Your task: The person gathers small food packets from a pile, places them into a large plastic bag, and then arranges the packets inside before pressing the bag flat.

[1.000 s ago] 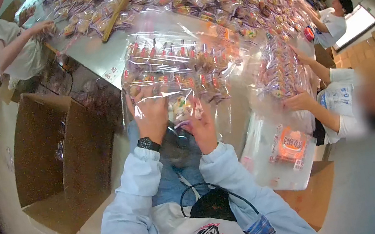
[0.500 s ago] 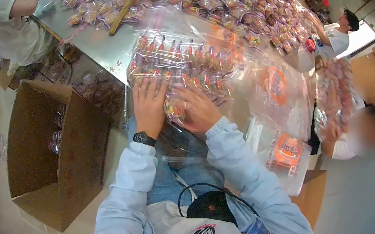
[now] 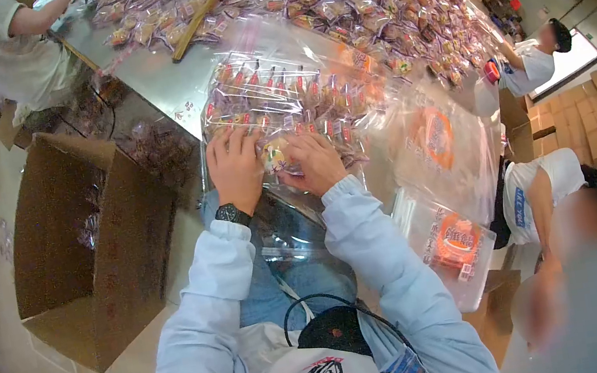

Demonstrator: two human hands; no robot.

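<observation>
A large clear plastic bag [image 3: 277, 100] lies on the table edge before me, with rows of small wrapped snack packets inside it. My left hand [image 3: 236, 169] rests on the bag's near left side, fingers stretched out over the packets. Beside it, my right hand [image 3: 318, 161] lies on the near edge with its fingers bent and its thumb apart from them. A snack packet [image 3: 276, 156] shows between the two hands under the film. The bag's loose near end hangs over my lap.
Printed empty bags [image 3: 457, 239] are stacked at my right. A big open carton [image 3: 118, 254] stands on the left floor, some packets inside. Loose packets [image 3: 363, 4] heap across the far table, beside a wooden strip [image 3: 207, 12]. Other people are at the left and right.
My right hand has shifted slightly, its thumb now clear of the fingers. At the right, the nearby person has turned, and the filled bag seen there is gone from view.
</observation>
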